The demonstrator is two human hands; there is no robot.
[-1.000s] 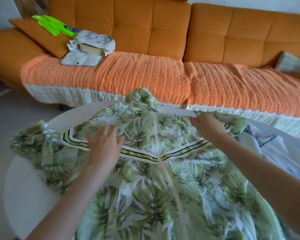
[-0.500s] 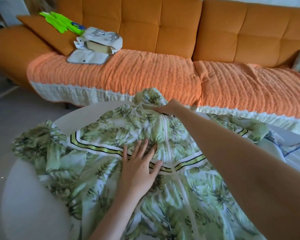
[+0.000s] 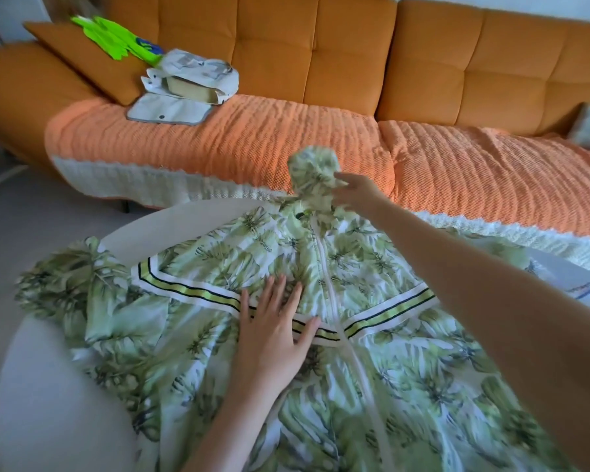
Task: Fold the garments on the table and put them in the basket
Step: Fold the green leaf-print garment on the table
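Note:
A green leaf-print zip jacket (image 3: 372, 362) with a striped chest band lies spread front-up across the round white table (image 3: 48, 396). My left hand (image 3: 276, 328) presses flat on the chest, fingers straight, just left of the zip. My right hand (image 3: 353, 192) reaches to the far end and grips the bunched hood (image 3: 312, 172), which is lifted off the table. The jacket's left sleeve (image 3: 69, 287) lies crumpled over the table's left edge. Another white garment (image 3: 583, 291) peeks out at the right under my forearm. No basket is in view.
An orange sofa (image 3: 321, 56) with an orange throw (image 3: 252, 144) stands right behind the table. On it lie a beige fabric bundle (image 3: 191, 80), an orange cushion (image 3: 86, 59) and a bright green item (image 3: 113, 39). Grey floor (image 3: 31, 206) is on the left.
My right hand went from the jacket's right shoulder to the hood and lifted it. My left hand slid right along the chest band toward the zip and stays pressed there.

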